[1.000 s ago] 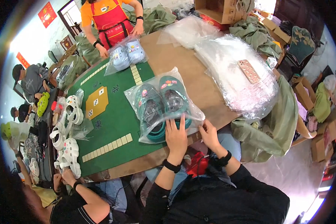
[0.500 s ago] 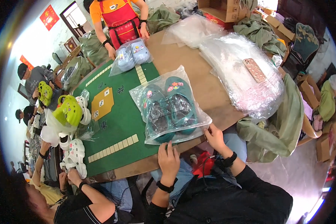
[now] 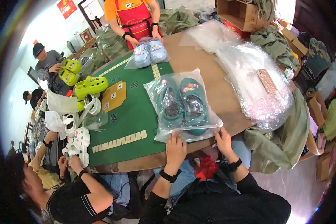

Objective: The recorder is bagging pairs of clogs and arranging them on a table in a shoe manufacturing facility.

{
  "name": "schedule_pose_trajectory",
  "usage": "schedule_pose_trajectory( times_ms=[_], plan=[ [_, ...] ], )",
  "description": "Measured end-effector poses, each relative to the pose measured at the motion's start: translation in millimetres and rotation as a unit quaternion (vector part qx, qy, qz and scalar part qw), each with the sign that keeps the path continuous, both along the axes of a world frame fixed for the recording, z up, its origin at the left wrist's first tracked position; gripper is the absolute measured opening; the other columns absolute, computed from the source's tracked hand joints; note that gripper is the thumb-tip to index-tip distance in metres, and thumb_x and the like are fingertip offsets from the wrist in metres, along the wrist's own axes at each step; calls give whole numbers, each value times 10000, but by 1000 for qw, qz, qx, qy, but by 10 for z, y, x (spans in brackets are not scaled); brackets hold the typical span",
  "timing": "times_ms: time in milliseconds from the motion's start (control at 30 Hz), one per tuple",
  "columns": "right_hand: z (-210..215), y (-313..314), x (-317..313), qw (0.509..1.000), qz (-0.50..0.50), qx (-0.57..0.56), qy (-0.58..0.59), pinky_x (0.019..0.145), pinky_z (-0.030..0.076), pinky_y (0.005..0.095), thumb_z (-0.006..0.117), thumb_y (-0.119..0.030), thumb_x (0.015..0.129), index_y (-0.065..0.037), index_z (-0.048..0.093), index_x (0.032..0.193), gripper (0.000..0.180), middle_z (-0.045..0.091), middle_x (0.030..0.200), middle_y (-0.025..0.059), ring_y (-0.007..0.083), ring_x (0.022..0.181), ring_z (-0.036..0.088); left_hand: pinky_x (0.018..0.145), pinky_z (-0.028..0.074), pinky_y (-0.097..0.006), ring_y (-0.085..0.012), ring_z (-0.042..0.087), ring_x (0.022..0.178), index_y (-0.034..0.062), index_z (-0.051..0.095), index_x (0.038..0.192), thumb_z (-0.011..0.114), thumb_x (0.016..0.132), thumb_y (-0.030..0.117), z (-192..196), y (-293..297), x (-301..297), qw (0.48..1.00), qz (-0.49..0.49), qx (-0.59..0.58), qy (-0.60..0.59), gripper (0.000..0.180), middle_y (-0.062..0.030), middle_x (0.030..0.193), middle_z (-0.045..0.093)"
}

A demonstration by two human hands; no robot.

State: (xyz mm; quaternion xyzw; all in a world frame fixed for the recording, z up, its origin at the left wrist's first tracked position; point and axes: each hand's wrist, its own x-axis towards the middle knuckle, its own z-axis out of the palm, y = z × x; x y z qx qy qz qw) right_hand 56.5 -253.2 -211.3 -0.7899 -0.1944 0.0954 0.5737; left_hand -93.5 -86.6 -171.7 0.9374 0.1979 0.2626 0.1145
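Note:
A pair of dark green clogs [image 3: 193,100] with colourful charms lies side by side inside a clear plastic bag [image 3: 164,131] on the near part of the table. My left hand [image 3: 176,148] is at the bag's near edge, its fingers together on the plastic and the thumb mostly hidden. At the bag's near right corner, my right hand [image 3: 224,142] pinches the edge between thumb and fingers. Both my wrists carry black bands.
Flat clear bags [image 3: 246,82] are piled at the right, with a patterned phone [image 3: 267,81] on top. Across the table a person in a red apron [image 3: 138,23] handles bagged light-blue clogs [image 3: 150,53]. White clogs [image 3: 79,146] and lime-green clogs [image 3: 91,86] are at the left, beside another person.
The whole view has shifted, so the table appears further right. My hands stay at the bag's near edge, and the left fingers now lie slightly further onto it.

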Motion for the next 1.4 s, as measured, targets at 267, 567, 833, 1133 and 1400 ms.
schedule_pose_trajectory(
  times_ms=[267,567,833,1133,1400],
  plan=[
    [209,47,-139,994,-71,82,-2,576,430,263,653,-95,829,-19,525,998,225,524,704,45,111,628,495,931,392,-423,-335,449,1145,-5,496,1247,634,797,264,32,-21,-41,996,-23,35,75,542,-181,1326,439],
    [646,309,-301,921,113,25,-372,669,446,395,674,-41,735,-25,606,800,96,598,805,113,302,722,559,928,384,-423,-342,447,1156,-19,492,1238,629,786,255,92,-74,-32,997,-6,12,77,546,-172,1339,432],
    [588,416,-247,945,78,15,-318,634,454,389,645,-31,756,-4,615,822,77,603,749,133,324,691,567,909,392,-430,-335,471,1100,-8,504,1235,609,767,217,46,-99,-14,998,5,13,65,530,-178,1338,443],
    [600,522,-120,944,114,-79,-299,876,433,433,608,-99,802,23,538,1130,357,556,1101,220,397,1030,513,871,406,-411,-315,481,1056,-3,510,1221,600,731,185,64,-70,14,996,-1,24,90,533,-173,1321,457],
    [529,619,-110,929,134,-166,-303,966,397,445,610,-151,807,1,391,1335,592,469,1263,229,405,1137,456,752,434,-380,-288,518,853,44,581,1066,566,747,124,89,46,99,988,-12,83,127,329,-179,1350,445]
  ],
)
